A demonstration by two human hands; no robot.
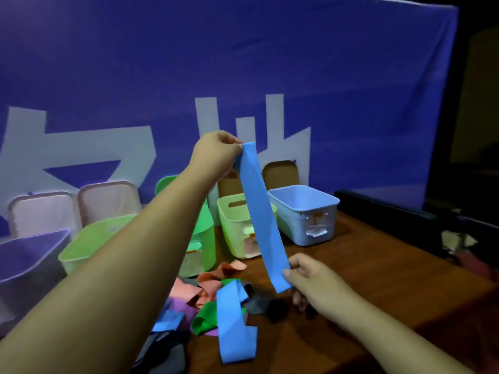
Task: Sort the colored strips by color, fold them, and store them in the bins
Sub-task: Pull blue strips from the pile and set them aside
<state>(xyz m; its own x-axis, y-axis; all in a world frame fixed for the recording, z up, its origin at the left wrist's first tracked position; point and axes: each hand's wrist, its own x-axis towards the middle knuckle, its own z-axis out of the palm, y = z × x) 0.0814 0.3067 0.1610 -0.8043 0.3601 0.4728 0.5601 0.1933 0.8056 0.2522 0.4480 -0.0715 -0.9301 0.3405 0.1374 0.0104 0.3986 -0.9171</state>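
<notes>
head view: my left hand pinches the top end of a blue strip, raised well above the table. my right hand pinches the strip's lower end between thumb and fingers. the strip hangs stretched on a slant between the two grips, its top farther and to the left, its bottom nearer and to the right.

below it, a pile of orange, green, purple, blue and dark strips lies on the table, and a loose strip, also blue, lies looped at the pile's near edge.

bins line the far side of the table. from left to right they are a purple bin, a light green bin, a green bin partly hidden by my left forearm, a pale green bin behind the held strip, and a blue bin. i cannot tell what they hold.

pink lids and brown lids lean against a blue banner with large white lettering.
</notes>
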